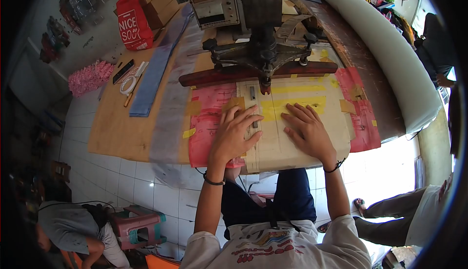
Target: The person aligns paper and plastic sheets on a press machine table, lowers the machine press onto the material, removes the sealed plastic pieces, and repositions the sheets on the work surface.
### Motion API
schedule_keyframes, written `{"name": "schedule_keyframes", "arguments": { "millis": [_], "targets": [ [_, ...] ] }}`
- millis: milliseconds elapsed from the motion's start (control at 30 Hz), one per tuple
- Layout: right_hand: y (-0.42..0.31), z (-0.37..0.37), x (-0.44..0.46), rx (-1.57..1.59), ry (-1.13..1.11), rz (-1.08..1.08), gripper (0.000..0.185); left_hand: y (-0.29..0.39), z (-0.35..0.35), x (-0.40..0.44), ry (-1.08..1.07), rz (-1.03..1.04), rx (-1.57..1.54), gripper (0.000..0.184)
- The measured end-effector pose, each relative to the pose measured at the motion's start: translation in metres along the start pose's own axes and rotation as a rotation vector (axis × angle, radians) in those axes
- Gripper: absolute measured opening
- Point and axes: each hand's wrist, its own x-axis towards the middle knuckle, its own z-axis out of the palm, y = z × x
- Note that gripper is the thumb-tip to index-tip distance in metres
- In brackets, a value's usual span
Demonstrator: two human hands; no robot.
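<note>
My left hand (231, 136) lies with spread fingers over the left side of a beige board (280, 149), its fingertips by a small metal piece (255, 124). Another small metal piece (252, 92) sits just beyond those fingers. Flat on the board's right half, my right hand (309, 131) has its fingers stretched out near yellow tape (297, 104). Neither hand grips anything that I can see. Red plastic sheeting (207, 144) shows along the board's left side, and more red sheeting (364, 122) along its right. A press machine's dark red bar (312, 69) hangs beyond both hands.
On the brown-topped table (114, 135) lie a folded blue plastic strip (157, 76), a tape roll (128, 85) and a phone (123, 71). A red bag (132, 22) stands behind. A large white roll (390, 54) runs along the right. Other people are at lower left and right.
</note>
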Motion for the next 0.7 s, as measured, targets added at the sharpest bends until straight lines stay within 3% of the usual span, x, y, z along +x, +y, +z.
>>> {"name": "schedule_keyframes", "arguments": {
  "millis": [700],
  "targets": [
    [0.0010,0.0002,-0.0015,0.003,-0.003,0.000,0.040,-0.0007,0.0007,-0.0008,0.001,0.003,-0.002,0.041]
  ]
}}
